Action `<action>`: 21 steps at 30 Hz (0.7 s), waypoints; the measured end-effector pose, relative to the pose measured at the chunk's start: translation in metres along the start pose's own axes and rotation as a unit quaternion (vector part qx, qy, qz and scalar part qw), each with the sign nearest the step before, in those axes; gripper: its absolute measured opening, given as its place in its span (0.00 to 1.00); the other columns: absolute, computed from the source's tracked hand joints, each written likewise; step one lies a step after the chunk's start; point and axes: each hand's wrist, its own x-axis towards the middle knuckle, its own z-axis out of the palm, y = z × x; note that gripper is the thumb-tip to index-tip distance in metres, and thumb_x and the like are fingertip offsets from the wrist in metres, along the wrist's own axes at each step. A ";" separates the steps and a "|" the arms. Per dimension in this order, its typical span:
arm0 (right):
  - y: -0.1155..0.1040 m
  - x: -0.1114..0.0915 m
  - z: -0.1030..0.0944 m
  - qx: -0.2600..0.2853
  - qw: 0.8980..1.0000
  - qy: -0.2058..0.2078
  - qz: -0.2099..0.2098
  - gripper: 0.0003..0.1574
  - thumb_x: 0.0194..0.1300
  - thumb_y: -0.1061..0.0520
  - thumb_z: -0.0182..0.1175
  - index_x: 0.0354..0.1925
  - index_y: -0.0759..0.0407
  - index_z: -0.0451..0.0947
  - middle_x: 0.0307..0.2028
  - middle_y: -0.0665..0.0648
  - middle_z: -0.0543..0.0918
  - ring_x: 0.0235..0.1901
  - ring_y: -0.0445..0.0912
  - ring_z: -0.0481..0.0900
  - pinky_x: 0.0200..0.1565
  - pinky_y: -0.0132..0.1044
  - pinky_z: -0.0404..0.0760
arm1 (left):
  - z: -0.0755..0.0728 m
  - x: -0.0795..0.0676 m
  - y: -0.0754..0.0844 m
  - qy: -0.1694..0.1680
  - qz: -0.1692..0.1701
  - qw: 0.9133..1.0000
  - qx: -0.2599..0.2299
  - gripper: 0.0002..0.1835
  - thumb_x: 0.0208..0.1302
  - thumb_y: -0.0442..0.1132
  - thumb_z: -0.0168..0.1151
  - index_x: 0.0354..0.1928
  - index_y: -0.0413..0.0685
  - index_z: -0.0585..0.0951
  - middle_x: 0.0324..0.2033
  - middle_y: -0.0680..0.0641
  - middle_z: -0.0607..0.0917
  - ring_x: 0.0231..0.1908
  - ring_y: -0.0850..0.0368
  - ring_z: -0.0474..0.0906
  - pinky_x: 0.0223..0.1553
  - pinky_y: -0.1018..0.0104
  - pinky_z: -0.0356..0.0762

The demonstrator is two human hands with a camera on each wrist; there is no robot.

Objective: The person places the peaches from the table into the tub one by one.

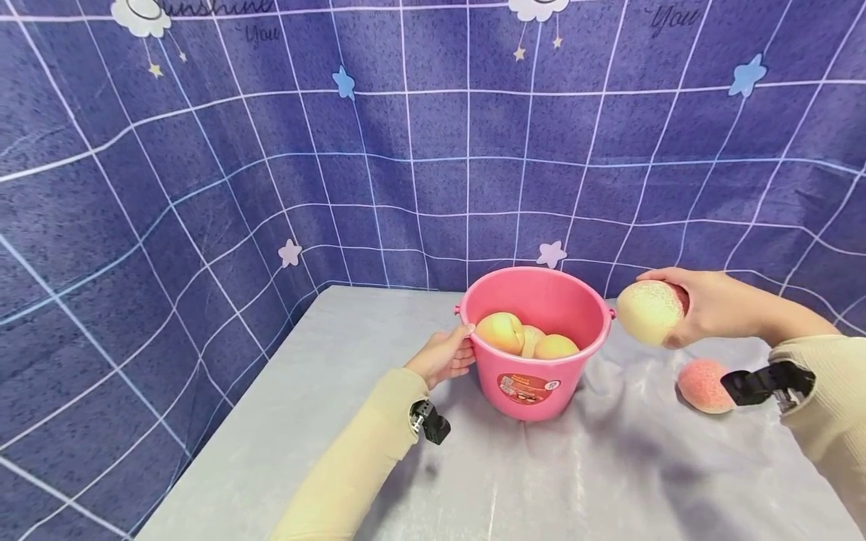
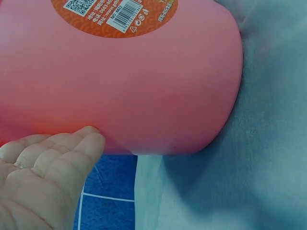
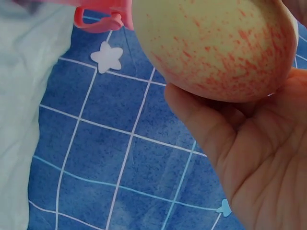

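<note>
A pink bucket [image 1: 534, 376] stands upright, with several yellow peaches [image 1: 499, 332] inside. At its left rim is my left hand [image 1: 446, 355], thumb over the edge and fingers against the outer wall. The left wrist view shows those fingers [image 2: 62, 148] lying along the bucket's side [image 2: 144, 91]. My right hand [image 1: 710, 304] grips a pale yellow peach [image 1: 649, 312] with red speckles, raised just right of the bucket. From the right wrist the peach [image 3: 216, 48] fills the upper part, thumb under it.
A pinkish-red peach [image 1: 705, 385] lies on the grey-white table cover [image 1: 541, 481], below my right hand. Behind the table hangs a blue checked curtain [image 1: 433, 188] with stars. The bucket's right handle lug [image 1: 612, 313] sticks out toward the raised peach.
</note>
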 end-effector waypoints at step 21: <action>-0.015 0.019 0.003 0.027 1.000 0.010 -0.012 0.51 0.28 0.58 0.77 0.56 0.63 0.73 0.36 0.54 0.82 0.32 0.45 0.74 0.34 0.38 0.75 | 0.001 -0.002 0.001 0.011 -0.002 1.000 0.004 0.36 0.68 0.51 0.48 0.62 0.21 0.64 0.59 0.27 0.71 0.59 0.37 0.71 0.61 0.45 0.65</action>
